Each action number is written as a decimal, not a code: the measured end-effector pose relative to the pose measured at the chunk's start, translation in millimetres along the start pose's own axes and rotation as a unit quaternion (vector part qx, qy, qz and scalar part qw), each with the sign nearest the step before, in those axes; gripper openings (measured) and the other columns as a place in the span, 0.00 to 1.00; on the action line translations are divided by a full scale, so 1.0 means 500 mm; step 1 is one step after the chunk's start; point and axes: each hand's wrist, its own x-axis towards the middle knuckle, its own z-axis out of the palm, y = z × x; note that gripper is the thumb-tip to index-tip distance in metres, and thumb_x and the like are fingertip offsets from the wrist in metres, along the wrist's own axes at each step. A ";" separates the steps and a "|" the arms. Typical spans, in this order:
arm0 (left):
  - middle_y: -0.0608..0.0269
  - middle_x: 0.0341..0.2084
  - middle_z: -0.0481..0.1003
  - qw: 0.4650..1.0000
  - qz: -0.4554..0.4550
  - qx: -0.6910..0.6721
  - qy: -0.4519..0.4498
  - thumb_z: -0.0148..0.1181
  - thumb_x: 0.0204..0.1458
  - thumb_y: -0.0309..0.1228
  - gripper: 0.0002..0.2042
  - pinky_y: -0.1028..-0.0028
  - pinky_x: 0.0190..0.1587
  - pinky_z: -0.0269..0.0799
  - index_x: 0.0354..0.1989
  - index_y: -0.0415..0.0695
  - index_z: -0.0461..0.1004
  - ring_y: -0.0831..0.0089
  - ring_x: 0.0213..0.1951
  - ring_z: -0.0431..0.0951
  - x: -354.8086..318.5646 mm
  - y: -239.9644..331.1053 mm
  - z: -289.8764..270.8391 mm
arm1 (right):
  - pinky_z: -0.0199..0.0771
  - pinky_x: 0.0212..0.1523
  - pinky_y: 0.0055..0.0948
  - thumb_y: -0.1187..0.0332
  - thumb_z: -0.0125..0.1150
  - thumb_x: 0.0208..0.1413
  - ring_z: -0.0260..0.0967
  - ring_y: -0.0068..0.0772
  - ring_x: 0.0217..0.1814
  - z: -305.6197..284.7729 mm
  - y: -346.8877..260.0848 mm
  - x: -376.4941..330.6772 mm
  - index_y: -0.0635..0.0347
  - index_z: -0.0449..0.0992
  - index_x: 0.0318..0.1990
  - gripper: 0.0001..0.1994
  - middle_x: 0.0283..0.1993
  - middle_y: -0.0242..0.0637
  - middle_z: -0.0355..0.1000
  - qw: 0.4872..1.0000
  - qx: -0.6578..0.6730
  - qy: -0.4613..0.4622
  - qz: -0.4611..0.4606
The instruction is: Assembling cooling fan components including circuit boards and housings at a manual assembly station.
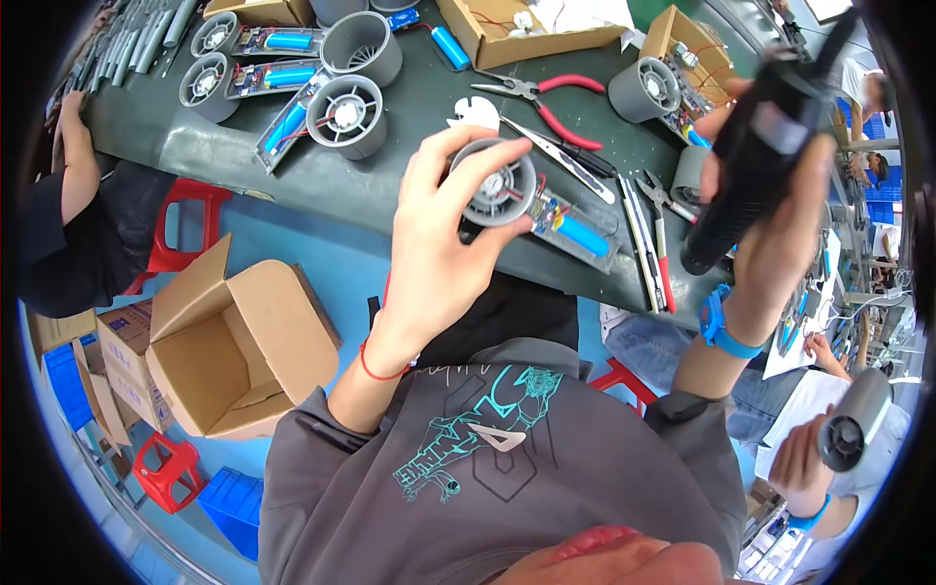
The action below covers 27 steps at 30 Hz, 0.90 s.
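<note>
My left hand grips a grey round fan housing with a small motor at its centre. A circuit board with a blue cylindrical battery hangs off its right side above the dark green bench. My right hand is raised at the right and holds a black handheld tool pointing down toward the bench edge.
More grey fan housings with blue batteries lie at the back left. Red-handled pliers, cutters and cardboard trays sit on the bench. An open cardboard box stands below left. Other people work at left and lower right.
</note>
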 end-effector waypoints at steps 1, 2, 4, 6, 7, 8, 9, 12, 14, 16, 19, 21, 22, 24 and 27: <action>0.59 0.54 0.70 1.000 0.001 -0.015 0.014 0.73 0.35 0.17 0.31 0.62 0.56 0.68 0.53 0.49 0.77 0.56 0.55 0.72 -0.007 0.001 -0.004 | 0.68 0.29 0.20 0.44 0.34 0.71 0.68 0.23 0.31 -0.007 0.010 -0.010 0.69 0.66 0.62 0.33 0.44 0.43 0.75 0.995 -0.083 0.033 0.043; 0.58 0.53 0.70 1.000 0.001 -0.026 0.010 0.74 0.34 0.17 0.30 0.63 0.56 0.70 0.52 0.47 0.78 0.57 0.54 0.73 -0.012 0.005 -0.011 | 0.68 0.31 0.20 0.45 0.36 0.71 0.68 0.21 0.31 -0.012 0.019 -0.014 0.67 0.66 0.62 0.31 0.44 0.41 0.76 0.988 -0.145 0.014 0.046; 0.57 0.53 0.70 0.999 0.001 -0.047 -0.002 0.74 0.33 0.17 0.31 0.63 0.56 0.70 0.53 0.46 0.78 0.57 0.55 0.73 -0.018 0.024 -0.027 | 0.72 0.36 0.20 0.50 0.46 0.71 0.70 0.20 0.35 -0.030 0.048 -0.033 0.65 0.68 0.62 0.26 0.46 0.39 0.76 0.974 -0.217 0.019 0.062; 0.55 0.54 0.70 0.995 -0.006 -0.097 -0.019 0.76 0.32 0.18 0.31 0.64 0.57 0.69 0.52 0.44 0.78 0.58 0.56 0.73 -0.027 0.030 -0.031 | 0.73 0.50 0.24 0.62 0.56 0.67 0.73 0.24 0.47 -0.034 0.073 -0.049 0.66 0.67 0.62 0.22 0.52 0.40 0.75 0.972 -0.223 0.028 0.068; 0.54 0.54 0.70 0.993 -0.011 -0.117 -0.022 0.76 0.32 0.18 0.31 0.64 0.56 0.70 0.52 0.44 0.78 0.58 0.55 0.73 -0.027 0.038 -0.028 | 0.72 0.55 0.26 0.65 0.59 0.66 0.73 0.26 0.52 -0.022 0.074 -0.056 0.67 0.67 0.62 0.22 0.54 0.40 0.74 0.967 -0.246 0.043 0.053; 0.54 0.54 0.70 0.992 -0.008 -0.123 -0.027 0.77 0.31 0.19 0.31 0.64 0.56 0.71 0.52 0.43 0.78 0.58 0.55 0.74 -0.028 0.044 -0.026 | 0.68 0.60 0.28 0.68 0.59 0.65 0.70 0.28 0.58 -0.015 0.074 -0.067 0.67 0.68 0.62 0.21 0.57 0.41 0.72 0.967 -0.238 0.054 0.067; 0.54 0.54 0.70 0.991 -0.003 -0.132 -0.037 0.77 0.31 0.19 0.31 0.64 0.56 0.71 0.51 0.43 0.78 0.59 0.54 0.74 -0.026 0.053 -0.022 | 0.72 0.55 0.31 0.69 0.65 0.58 0.74 0.33 0.52 -0.009 0.083 -0.079 0.63 0.71 0.60 0.22 0.50 0.41 0.75 0.961 -0.257 0.100 0.022; 0.53 0.53 0.72 0.992 0.021 -0.114 -0.045 0.79 0.30 0.20 0.31 0.64 0.53 0.73 0.50 0.42 0.78 0.57 0.52 0.75 -0.019 0.075 -0.004 | 0.73 0.54 0.35 0.66 0.67 0.57 0.75 0.44 0.51 -0.002 0.034 -0.122 0.62 0.72 0.59 0.23 0.51 0.45 0.75 0.923 -0.375 0.043 -0.079; 0.50 0.52 0.73 0.994 0.041 -0.092 -0.040 0.80 0.28 0.21 0.31 0.63 0.51 0.74 0.48 0.42 0.77 0.55 0.52 0.75 -0.019 0.090 0.009 | 0.73 0.54 0.36 0.64 0.68 0.56 0.75 0.44 0.53 -0.002 -0.011 -0.157 0.63 0.69 0.61 0.27 0.54 0.45 0.75 0.968 -0.226 -0.085 0.072; 0.50 0.52 0.74 0.989 0.065 -0.117 -0.055 0.80 0.28 0.21 0.32 0.61 0.52 0.73 0.50 0.42 0.76 0.54 0.52 0.75 -0.017 0.096 0.030 | 0.74 0.51 0.36 0.63 0.70 0.55 0.76 0.44 0.53 0.001 -0.033 -0.191 0.63 0.68 0.62 0.29 0.55 0.46 0.75 0.954 -0.147 -0.170 0.197; 0.50 0.53 0.74 0.983 0.119 -0.098 -0.101 0.80 0.30 0.22 0.34 0.59 0.54 0.71 0.52 0.42 0.74 0.52 0.52 0.75 -0.011 0.113 0.068 | 0.76 0.41 0.34 0.62 0.72 0.55 0.78 0.47 0.39 -0.022 0.006 -0.231 0.63 0.72 0.56 0.25 0.44 0.48 0.78 0.953 -0.142 -0.161 0.215; 0.48 0.55 0.73 0.975 0.150 -0.078 -0.141 0.78 0.34 0.23 0.34 0.58 0.56 0.70 0.56 0.41 0.72 0.50 0.54 0.74 -0.004 0.129 0.094 | 0.74 0.38 0.29 0.64 0.73 0.54 0.77 0.37 0.35 -0.055 -0.007 -0.255 0.64 0.73 0.54 0.24 0.42 0.47 0.77 0.961 -0.135 -0.108 0.216; 0.48 0.54 0.73 0.973 0.148 -0.106 -0.142 0.77 0.36 0.23 0.34 0.59 0.56 0.70 0.56 0.40 0.72 0.50 0.55 0.73 -0.002 0.138 0.110 | 0.71 0.35 0.25 0.67 0.73 0.53 0.75 0.27 0.34 -0.073 -0.011 -0.277 0.64 0.74 0.53 0.22 0.39 0.42 0.77 0.945 -0.162 -0.085 0.271; 0.48 0.54 0.73 0.969 0.148 -0.133 -0.144 0.76 0.37 0.23 0.33 0.59 0.56 0.70 0.57 0.39 0.71 0.50 0.55 0.73 0.002 0.151 0.123 | 0.70 0.32 0.26 0.68 0.71 0.53 0.73 0.25 0.32 -0.102 0.040 -0.344 0.66 0.73 0.53 0.21 0.38 0.35 0.77 0.980 -0.086 0.051 0.170; 0.47 0.56 0.72 0.964 0.149 -0.133 -0.174 0.69 0.43 0.22 0.29 0.62 0.60 0.65 0.58 0.38 0.69 0.55 0.57 0.72 -0.005 0.128 0.128 | 0.62 0.23 0.19 0.66 0.64 0.57 0.66 0.19 0.21 -0.145 0.000 -0.368 0.66 0.70 0.56 0.22 0.32 0.34 0.73 0.944 -0.007 0.214 0.250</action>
